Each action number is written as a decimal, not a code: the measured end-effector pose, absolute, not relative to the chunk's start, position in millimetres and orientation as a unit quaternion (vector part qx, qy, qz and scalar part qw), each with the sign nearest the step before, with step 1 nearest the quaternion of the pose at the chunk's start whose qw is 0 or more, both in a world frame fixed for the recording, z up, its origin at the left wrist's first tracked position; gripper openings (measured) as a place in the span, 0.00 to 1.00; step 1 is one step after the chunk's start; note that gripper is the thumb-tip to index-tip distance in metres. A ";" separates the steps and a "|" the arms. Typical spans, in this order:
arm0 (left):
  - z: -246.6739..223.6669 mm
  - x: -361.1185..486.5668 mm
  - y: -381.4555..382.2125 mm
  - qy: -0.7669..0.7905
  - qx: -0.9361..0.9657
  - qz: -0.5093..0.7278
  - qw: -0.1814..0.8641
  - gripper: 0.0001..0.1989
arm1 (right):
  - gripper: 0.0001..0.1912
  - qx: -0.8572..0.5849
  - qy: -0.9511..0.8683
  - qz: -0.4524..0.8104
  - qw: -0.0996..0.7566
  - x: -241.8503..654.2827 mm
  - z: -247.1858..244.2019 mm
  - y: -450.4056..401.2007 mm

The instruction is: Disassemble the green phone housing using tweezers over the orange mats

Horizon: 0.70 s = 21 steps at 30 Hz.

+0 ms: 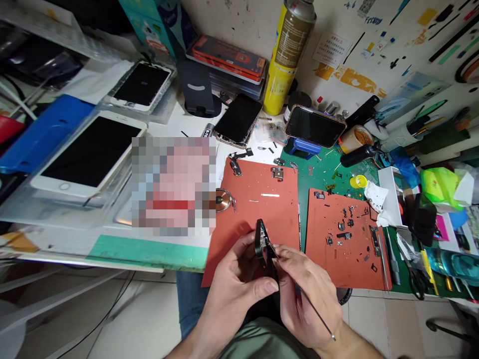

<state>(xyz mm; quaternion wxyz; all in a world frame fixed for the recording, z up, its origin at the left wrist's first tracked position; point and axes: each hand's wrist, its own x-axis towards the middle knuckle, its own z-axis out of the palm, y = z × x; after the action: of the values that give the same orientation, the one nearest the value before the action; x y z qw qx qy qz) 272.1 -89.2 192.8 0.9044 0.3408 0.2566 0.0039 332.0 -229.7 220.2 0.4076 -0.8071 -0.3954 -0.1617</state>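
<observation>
My left hand [239, 279] is wrapped round a dark phone housing [263, 247], which stands tilted over the near edge of the red-brown mat [258, 214]. Bits of its inside show near the top. In my right hand [307, 284] is a thin metal tool [318, 315], its shaft slanting down to the right; its working end is hidden by the phone and my fingers. The right fingertips touch the phone's right side. A round copper coil [223, 200] and small metal parts [277, 172] lie on the mat.
A second mat [322, 249] at the right carries several small parts. Behind stand a yellow spray can [288, 60], a phone on a blue stand [315, 125] and a dark screen [239, 117]. A white phone [90, 152] lies left. Scissors [418, 281] and a blue bottle [454, 264] are far right.
</observation>
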 end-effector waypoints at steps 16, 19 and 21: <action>189.8 270.0 -91.0 0.231 0.362 0.020 0.903 0.32 | 0.17 -0.831 -0.430 -0.156 0.318 336.4 236.3 -224.5; 188.9 270.2 -91.7 0.232 0.358 0.021 0.904 0.33 | 0.16 -0.834 -0.410 -0.163 0.331 334.1 236.5 -222.2; 188.3 270.0 -91.7 0.231 0.355 0.019 0.906 0.32 | 0.17 -0.835 -0.409 -0.168 0.327 332.6 235.3 -222.4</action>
<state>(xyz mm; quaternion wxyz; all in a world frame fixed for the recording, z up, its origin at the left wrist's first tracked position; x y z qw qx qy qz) 270.0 -91.7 188.3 0.9056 0.3551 0.2310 0.0186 332.6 -222.4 235.3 0.3270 -0.8349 -0.4094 -0.1685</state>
